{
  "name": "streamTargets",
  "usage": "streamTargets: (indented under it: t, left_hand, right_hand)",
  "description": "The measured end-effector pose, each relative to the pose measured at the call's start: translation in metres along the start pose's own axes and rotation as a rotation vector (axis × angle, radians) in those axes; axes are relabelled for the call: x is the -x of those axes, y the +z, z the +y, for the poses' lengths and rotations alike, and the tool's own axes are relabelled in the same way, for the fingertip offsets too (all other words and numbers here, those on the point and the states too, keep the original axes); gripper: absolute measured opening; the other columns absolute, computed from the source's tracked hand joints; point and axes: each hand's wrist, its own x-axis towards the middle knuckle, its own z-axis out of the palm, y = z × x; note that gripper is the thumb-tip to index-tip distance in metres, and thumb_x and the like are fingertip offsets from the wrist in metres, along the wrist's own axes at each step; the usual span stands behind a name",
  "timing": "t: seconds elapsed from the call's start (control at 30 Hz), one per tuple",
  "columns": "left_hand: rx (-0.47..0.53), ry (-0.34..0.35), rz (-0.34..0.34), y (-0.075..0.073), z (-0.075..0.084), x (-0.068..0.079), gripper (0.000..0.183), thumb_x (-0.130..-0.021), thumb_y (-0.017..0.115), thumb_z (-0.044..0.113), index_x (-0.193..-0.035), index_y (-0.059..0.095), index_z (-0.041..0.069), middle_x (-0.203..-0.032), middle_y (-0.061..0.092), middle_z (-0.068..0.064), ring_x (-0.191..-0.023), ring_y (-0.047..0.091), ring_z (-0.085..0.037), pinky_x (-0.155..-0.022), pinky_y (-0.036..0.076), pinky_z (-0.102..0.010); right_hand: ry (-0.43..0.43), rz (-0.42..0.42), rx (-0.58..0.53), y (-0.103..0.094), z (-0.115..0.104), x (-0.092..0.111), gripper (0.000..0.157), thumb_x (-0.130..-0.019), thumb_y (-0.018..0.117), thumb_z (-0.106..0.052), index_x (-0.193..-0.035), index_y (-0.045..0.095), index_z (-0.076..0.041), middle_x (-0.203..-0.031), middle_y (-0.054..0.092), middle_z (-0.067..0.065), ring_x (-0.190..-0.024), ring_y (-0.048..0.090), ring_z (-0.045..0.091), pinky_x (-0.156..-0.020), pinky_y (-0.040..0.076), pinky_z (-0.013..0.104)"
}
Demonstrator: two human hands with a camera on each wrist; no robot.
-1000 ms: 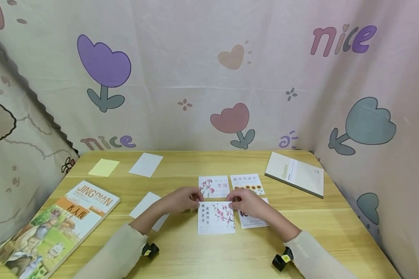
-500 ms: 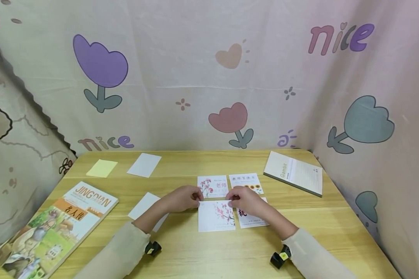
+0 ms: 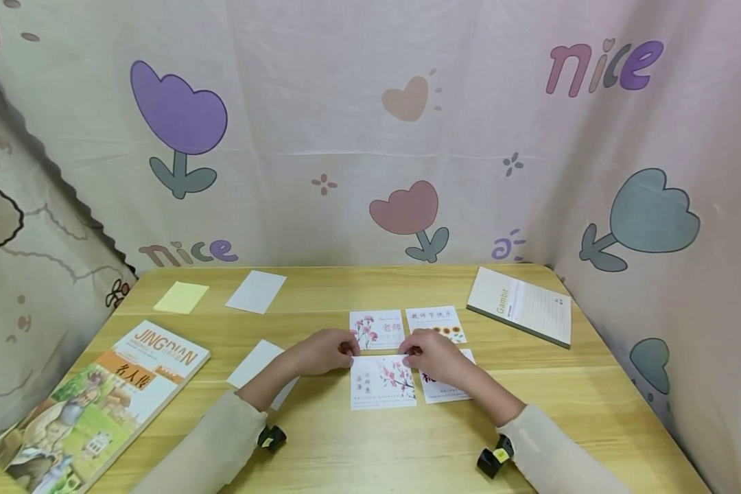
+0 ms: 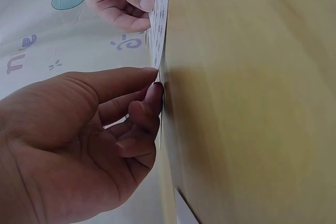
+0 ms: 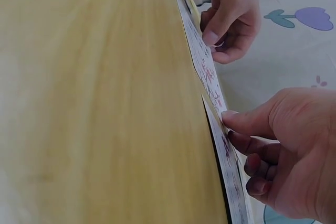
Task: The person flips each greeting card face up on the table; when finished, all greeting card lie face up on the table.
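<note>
A white card printed with pink blossoms and Chinese characters lies at the near middle of the table. My left hand pinches its far left corner, and my right hand pinches its far right corner. In the left wrist view, thumb and forefinger of the left hand meet at the card's edge. Beyond it, the pink-flower card and the sunflower card lie side by side. To its right, another printed card is partly covered by my right hand.
Two blank white cards, a far one and a nearer one partly under my left forearm, lie on the left. A yellow note and a picture-covered book are farther left. A Gambit notebook lies at the far right.
The blossom card has shifted slightly away from me, with both hands staying on its far corners. Its characters, washed out half a second ago, are partly visible now.
</note>
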Motion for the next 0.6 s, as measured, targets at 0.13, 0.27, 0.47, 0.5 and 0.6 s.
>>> streamTargets:
  t: [0.13,0.27,0.47,0.5,0.6]
  left_hand:
    - [0.008,-0.021,0.001,0.0003,0.0003,0.0003,0.009,-0.092,0.066,0.005,-0.094,0.067,0.014,-0.085,0.060,0.003,-0.080,0.052,-0.016,-0.072,0.042,-0.031]
    - [0.008,-0.019,0.003,0.0008,0.0021,0.0011,0.010,-0.091,0.065,0.004,-0.093,0.067,0.013,-0.084,0.059,0.002,-0.080,0.051,-0.016,-0.071,0.041,-0.031]
    - [0.003,-0.014,0.006,0.0004,0.0051,0.0023,0.008,-0.091,0.066,0.004,-0.093,0.067,0.011,-0.085,0.059,0.002,-0.080,0.051,-0.017,-0.072,0.041,-0.032]
    - [0.003,-0.017,0.006,0.0004,0.0055,0.0023,0.008,-0.091,0.066,0.004,-0.092,0.067,0.011,-0.085,0.060,0.002,-0.080,0.051,-0.016,-0.073,0.041,-0.032]
    - [0.001,-0.026,0.004,0.0011,0.0055,0.0016,0.007,-0.091,0.067,0.005,-0.092,0.068,0.013,-0.085,0.060,0.003,-0.080,0.052,-0.016,-0.073,0.041,-0.032]
  right_hand:
    - [-0.023,0.008,0.015,0.0009,-0.0008,0.0002,0.012,-0.092,0.071,-0.006,-0.101,0.074,-0.012,-0.089,0.062,-0.006,-0.079,0.053,0.010,-0.069,0.047,0.025]
    - [-0.022,0.014,0.039,0.0014,-0.0016,0.0004,0.012,-0.092,0.071,-0.006,-0.102,0.074,-0.012,-0.090,0.062,-0.007,-0.079,0.053,0.010,-0.069,0.047,0.024]
    - [-0.027,0.023,0.071,0.0012,-0.0028,0.0013,0.011,-0.092,0.071,-0.006,-0.102,0.075,-0.011,-0.092,0.062,-0.005,-0.080,0.053,0.010,-0.070,0.048,0.024]
    - [-0.030,0.023,0.077,0.0013,-0.0027,0.0015,0.011,-0.092,0.072,-0.006,-0.101,0.075,-0.011,-0.092,0.062,-0.005,-0.081,0.053,0.009,-0.070,0.048,0.025]
    - [-0.030,0.023,0.083,0.0004,-0.0026,0.0021,0.011,-0.092,0.072,-0.008,-0.102,0.075,-0.012,-0.093,0.062,-0.005,-0.081,0.053,0.009,-0.071,0.048,0.024]
